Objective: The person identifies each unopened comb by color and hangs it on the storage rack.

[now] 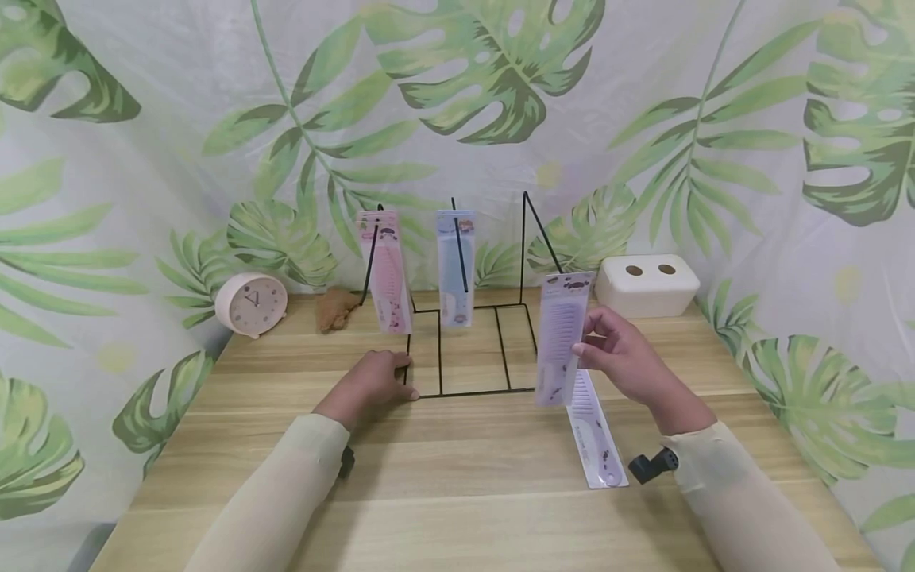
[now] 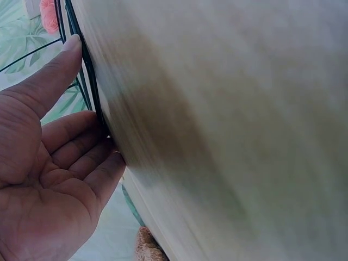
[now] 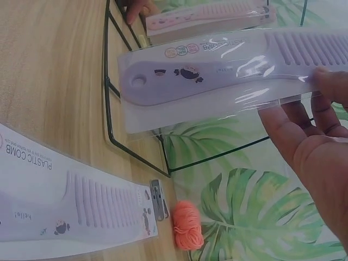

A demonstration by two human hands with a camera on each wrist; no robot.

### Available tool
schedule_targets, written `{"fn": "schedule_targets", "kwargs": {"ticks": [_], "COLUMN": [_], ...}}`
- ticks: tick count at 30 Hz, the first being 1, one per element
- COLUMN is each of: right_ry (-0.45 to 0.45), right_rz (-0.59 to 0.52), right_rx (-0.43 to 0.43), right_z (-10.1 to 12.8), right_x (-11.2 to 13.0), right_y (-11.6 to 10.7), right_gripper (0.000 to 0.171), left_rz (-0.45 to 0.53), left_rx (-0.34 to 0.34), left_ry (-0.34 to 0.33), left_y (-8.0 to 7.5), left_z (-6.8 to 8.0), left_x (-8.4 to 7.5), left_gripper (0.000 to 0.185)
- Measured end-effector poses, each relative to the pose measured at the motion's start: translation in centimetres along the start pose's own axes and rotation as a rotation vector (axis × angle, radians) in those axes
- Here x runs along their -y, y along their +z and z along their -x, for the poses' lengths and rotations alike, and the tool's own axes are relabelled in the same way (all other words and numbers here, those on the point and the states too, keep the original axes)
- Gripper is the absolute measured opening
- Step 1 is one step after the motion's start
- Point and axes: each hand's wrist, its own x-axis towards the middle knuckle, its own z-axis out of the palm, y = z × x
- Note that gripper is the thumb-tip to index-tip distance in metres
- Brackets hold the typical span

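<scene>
Lowest in the head view, right of centre, a second packaged comb [image 1: 595, 435] is lying flat on the wooden table [image 1: 457, 492]. Just above it, the right hand [image 1: 623, 359] is holding a purple packaged comb [image 1: 561, 338] upright and clear of the tabletop, pinching the pack's right edge between thumb and curled fingers; the right wrist view is showing the fingers [image 3: 326, 117] lying behind the clear sleeve. Left of centre, the left hand [image 1: 375, 381] is resting on the table with fingers nearly straight, its fingertips pressing against the base of the black wire rack [image 1: 468, 349], gripping nothing.

Farther back, a pink comb pack [image 1: 388, 274] and a blue comb pack [image 1: 455, 268] are hanging from the rack's prongs. At the far edge, a round clock [image 1: 252, 304] is standing toward the left, a brown tuft [image 1: 336, 308] beside it, and a white box [image 1: 646, 284] with two holes toward the right.

The grip is looking light and one-sided, so the slick sleeve could be twisting or slipping from the fingers. The rack seems light too: a nudge from the pack could be tipping it or shaking the hanging combs loose if the left hand lifts.
</scene>
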Motion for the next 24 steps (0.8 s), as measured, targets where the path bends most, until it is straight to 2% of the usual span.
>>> {"fn": "schedule_targets", "kwargs": {"ticks": [8,13,18,24], "right_ry": [0.046,0.085,0.135,0.198], "right_rz": [0.011,-0.010,-0.037,-0.081], "right_rx": [-0.014,-0.033,-0.072,-0.211], "right_z": [-0.4,-1.5,-3.6,-7.1], "right_x": [0.0,-0.4,-0.4,-0.1], "right_y": [0.1,0.1,0.5,1.1], "right_gripper": [0.024,0.025,0.026,0.035], "left_rz": [-0.014,-0.026,-0.026,-0.002], "left_rx": [0.000,-0.002,-0.006,0.000], "left_ry": [0.002,0.012,0.018,0.004], "left_y": [-0.2,-0.2,-0.2,-0.1], "left_z": [-0.1,0.0,0.1,0.2], "left_x": [0.0,0.0,0.0,0.0], "left_gripper": [0.075,0.075,0.075,0.076]}}
